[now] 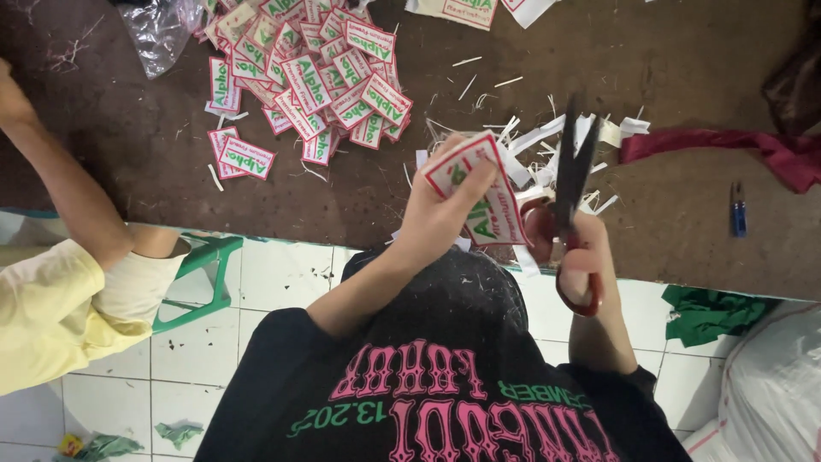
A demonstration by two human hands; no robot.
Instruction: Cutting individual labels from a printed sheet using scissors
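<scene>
Closely, the left hand (436, 214) pinches a printed label (479, 192) above the brown table (684, 222), beside the scissors (571, 197) gripped in the right hand (581, 248). With the fingers just beside the blades, a slip could nick skin or cut the print.

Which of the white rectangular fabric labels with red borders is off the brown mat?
The white fabric label pinched in the left hand, beside the red-handled scissors in the right hand. The heap of labels lies on the mat.

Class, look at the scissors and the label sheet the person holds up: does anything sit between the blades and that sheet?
Nothing visible does. The scissors in the right hand stand directly beside the label sheet gripped by the left hand.
</scene>
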